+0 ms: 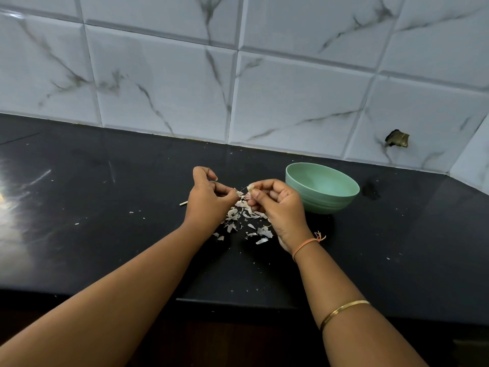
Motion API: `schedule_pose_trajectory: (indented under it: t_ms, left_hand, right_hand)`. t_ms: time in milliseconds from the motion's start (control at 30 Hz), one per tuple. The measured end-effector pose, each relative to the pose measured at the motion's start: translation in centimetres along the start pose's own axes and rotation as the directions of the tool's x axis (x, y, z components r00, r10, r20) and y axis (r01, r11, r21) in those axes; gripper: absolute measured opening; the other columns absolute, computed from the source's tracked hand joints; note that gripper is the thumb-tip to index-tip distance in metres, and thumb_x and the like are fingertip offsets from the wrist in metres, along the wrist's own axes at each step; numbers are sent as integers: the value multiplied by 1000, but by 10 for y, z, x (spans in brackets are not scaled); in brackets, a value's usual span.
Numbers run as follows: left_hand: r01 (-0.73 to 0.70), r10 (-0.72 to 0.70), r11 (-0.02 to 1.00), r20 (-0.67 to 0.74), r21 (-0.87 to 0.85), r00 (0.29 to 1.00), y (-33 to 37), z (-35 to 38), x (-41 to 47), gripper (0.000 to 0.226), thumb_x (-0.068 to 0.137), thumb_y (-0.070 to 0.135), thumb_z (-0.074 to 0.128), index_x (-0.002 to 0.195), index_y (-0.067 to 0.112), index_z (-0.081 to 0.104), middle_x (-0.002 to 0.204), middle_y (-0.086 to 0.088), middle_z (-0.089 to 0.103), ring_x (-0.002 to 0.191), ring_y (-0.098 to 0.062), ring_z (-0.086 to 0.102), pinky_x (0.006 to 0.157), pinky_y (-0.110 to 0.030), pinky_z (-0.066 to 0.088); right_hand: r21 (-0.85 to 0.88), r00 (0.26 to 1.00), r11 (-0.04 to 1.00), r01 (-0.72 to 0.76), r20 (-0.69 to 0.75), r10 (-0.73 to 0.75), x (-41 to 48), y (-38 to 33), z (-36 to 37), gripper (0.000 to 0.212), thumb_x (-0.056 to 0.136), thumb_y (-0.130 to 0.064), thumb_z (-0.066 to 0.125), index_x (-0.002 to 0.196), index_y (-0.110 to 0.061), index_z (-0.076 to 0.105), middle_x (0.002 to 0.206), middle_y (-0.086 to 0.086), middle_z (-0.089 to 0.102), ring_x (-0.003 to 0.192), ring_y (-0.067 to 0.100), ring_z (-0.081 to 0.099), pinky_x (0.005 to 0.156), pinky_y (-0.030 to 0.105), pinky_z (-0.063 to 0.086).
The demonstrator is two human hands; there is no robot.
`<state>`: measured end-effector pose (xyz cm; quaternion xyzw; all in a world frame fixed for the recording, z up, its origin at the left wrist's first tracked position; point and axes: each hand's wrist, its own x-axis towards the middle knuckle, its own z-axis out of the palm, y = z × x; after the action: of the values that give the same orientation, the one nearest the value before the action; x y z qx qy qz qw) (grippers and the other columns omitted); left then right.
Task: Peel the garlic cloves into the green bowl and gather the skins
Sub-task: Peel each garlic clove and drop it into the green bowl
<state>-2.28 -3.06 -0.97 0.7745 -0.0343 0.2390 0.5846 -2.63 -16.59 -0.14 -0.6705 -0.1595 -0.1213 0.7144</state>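
Note:
My right hand (277, 205) pinches a small garlic clove (250, 187) between thumb and fingertips, just left of the green bowl (321, 188). My left hand (209, 198) pinches a thin strip of skin (239, 192) that stretches toward the clove. Both hands hover above a loose scatter of papery garlic skins (244, 221) on the black counter (119, 207). The bowl stands upright to the right of my hands, and the part of its inside that I see holds nothing.
A short pale stick (183, 203) lies on the counter left of my left hand. The tiled wall (291, 102) rises behind the bowl, with a dark hole (397, 139) at the right. The counter's front edge (238, 303) runs below my forearms.

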Motion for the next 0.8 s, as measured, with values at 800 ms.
schedule_pose_trajectory:
  t_ms: [800]
  left_hand:
    - [-61, 76, 991, 126, -119, 989, 8, -1, -7, 41, 81, 15, 72, 102, 17, 36, 73, 12, 72, 73, -16, 67, 64, -18, 50]
  right_hand:
    - [-156, 1000, 988, 6, -12, -8, 4, 7, -1, 24, 83, 6, 61, 77, -18, 61, 76, -1, 64, 72, 8, 61, 70, 28, 54]
